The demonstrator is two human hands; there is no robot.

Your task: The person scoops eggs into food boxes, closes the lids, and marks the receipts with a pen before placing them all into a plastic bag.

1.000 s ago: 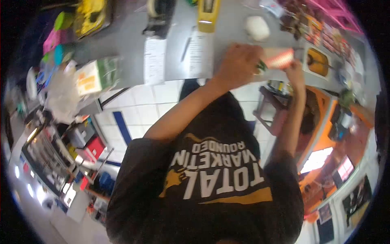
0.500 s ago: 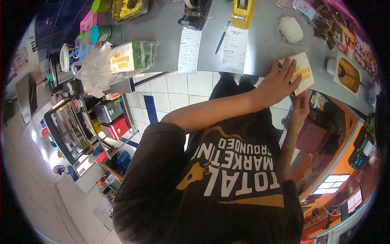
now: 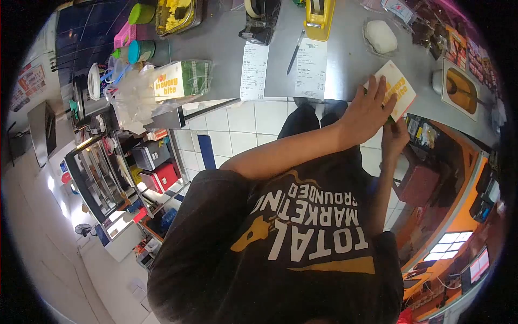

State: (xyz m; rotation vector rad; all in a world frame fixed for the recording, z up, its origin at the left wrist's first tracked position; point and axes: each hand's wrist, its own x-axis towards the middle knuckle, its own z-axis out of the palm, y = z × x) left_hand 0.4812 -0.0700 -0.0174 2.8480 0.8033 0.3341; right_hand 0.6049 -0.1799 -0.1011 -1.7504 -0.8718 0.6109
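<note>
A white box [image 3: 395, 86] with orange and yellow lettering is tilted at the right front edge of the grey counter. My left hand [image 3: 368, 114] reaches across and lies on the box's left face, fingers spread. Below the box's lower corner, my right hand [image 3: 395, 138] has its fingers bent around the edge. Part of its grip is hidden behind the box. Left of my hands, two printed receipts [image 3: 309, 75] lie at the counter's edge, and a dark pen [image 3: 295, 52] rests by one of them. A round white item in clear wrap [image 3: 380, 36] is beyond the box.
Black [image 3: 260, 21] and yellow [image 3: 319, 20] tape dispensers stand at the far middle. At the left are a plastic-wrapped box [image 3: 183, 80], a tray of yellow food [image 3: 175, 15] and a teal-lidded tub [image 3: 141, 51]. A metal container [image 3: 458, 90] sits at the right.
The view has shifted slightly. The box is tilted a little differently, and my right hand is closer in at its lower corner. My left hand stays on the box.
</note>
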